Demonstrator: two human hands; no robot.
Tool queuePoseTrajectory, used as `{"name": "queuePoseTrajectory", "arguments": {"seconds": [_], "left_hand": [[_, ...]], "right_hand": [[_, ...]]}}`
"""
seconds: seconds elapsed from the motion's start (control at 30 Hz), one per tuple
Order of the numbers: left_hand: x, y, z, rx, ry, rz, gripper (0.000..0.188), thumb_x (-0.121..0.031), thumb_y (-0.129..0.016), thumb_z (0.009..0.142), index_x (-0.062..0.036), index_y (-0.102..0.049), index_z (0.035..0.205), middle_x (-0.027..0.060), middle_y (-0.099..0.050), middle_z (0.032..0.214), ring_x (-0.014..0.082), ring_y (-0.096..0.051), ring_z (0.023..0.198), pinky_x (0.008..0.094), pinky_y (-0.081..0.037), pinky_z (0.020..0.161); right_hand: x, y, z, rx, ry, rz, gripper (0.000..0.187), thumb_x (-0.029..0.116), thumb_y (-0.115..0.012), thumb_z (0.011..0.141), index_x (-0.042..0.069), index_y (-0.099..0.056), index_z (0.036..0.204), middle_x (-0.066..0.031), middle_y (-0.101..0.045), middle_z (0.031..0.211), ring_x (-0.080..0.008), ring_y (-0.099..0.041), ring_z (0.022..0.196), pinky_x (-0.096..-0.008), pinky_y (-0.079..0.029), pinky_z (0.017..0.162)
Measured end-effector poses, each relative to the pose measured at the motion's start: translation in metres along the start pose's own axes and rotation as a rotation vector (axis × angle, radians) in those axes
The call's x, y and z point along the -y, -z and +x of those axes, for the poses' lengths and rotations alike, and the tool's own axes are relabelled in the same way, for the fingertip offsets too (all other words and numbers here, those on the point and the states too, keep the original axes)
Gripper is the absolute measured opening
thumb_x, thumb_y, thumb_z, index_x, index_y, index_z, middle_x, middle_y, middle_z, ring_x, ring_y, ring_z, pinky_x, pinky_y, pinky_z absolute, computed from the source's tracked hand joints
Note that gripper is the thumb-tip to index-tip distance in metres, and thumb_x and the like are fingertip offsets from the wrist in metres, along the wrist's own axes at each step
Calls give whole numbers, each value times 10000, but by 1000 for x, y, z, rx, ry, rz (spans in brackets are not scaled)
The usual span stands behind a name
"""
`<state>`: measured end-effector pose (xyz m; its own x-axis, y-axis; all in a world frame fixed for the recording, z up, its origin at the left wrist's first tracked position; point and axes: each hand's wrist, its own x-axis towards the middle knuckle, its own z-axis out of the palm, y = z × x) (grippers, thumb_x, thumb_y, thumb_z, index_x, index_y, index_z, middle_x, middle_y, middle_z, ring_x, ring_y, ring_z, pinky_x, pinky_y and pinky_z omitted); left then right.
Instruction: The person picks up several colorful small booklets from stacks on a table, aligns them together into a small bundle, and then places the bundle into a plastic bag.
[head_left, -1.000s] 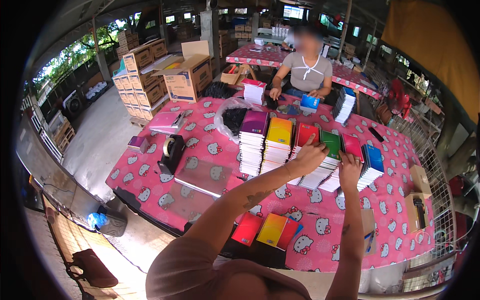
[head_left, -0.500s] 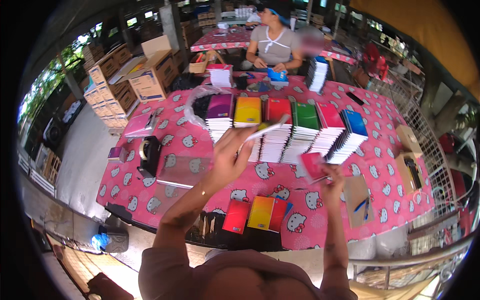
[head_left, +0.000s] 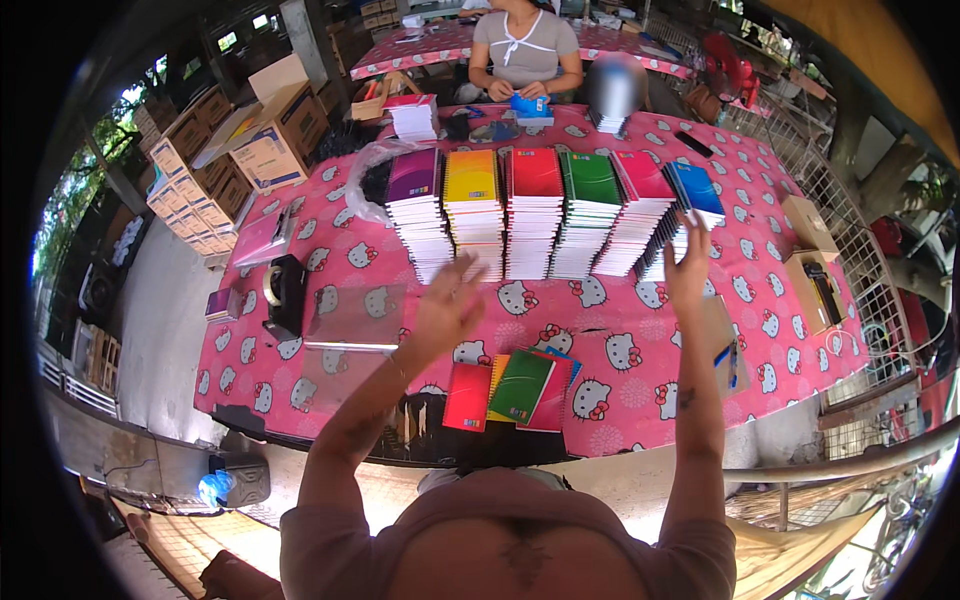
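Observation:
Six stacks of spiral notebooks stand in a row: a purple stack point(head_left: 412, 178), a yellow stack point(head_left: 472, 180), a red stack point(head_left: 535, 175), a green stack point(head_left: 590, 180), a pink stack point(head_left: 643, 178) and a blue stack point(head_left: 692, 185). My right hand point(head_left: 688, 268) is raised by the blue stack, fingers apart; whether it touches is unclear. Empty and slightly blurred, my left hand point(head_left: 448, 308) hovers before the yellow stack with open fingers. Near the front edge lie a loose red notebook point(head_left: 466, 395) and overlapping ones, with a green notebook point(head_left: 521, 386) on top.
A black tape dispenser point(head_left: 286, 298) and a clear plastic sheet point(head_left: 350, 315) lie left. Pens point(head_left: 733, 365) rest on brown cardboard point(head_left: 718, 330) at right. Across the pink tablecloth, a person point(head_left: 525, 55) handles a blue notebook point(head_left: 530, 106). Cardboard boxes point(head_left: 280, 140) stand far left.
Both hands have let go of the notebooks they held. Green and pink notebooks now lie on the front pile. My right hand has moved up to the blue stack; the view has shifted.

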<state>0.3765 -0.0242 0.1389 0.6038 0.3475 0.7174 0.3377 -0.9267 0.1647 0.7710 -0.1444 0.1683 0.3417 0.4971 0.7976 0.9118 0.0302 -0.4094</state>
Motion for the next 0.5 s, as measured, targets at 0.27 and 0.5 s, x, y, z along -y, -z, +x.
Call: {"name": "queuePoseTrajectory", "arguments": {"seconds": [0.27,0.5], "left_hand": [[115,52,85,89,58,361,426,-242,-691,908,-142,-620,1316,207,-580,1348,404,-565,1227,496,-442,1043],[120,61,99,63,105,117,247,-198,-621,979,-103,-670,1201,193,-697,1104,409,-687,907,456,-558,782]], "right_hand": [[-35,7,28,-31,-61,-133,555,80,-704,822,172,-565,1352,-211,-441,1467,-434,-468,1316,-518,-429,1040],[4,15,-85,189,-297,126,443,53,-697,859,89,-613,1293,-228,-497,1388,-408,-513,1255,-453,-446,1031]]}}
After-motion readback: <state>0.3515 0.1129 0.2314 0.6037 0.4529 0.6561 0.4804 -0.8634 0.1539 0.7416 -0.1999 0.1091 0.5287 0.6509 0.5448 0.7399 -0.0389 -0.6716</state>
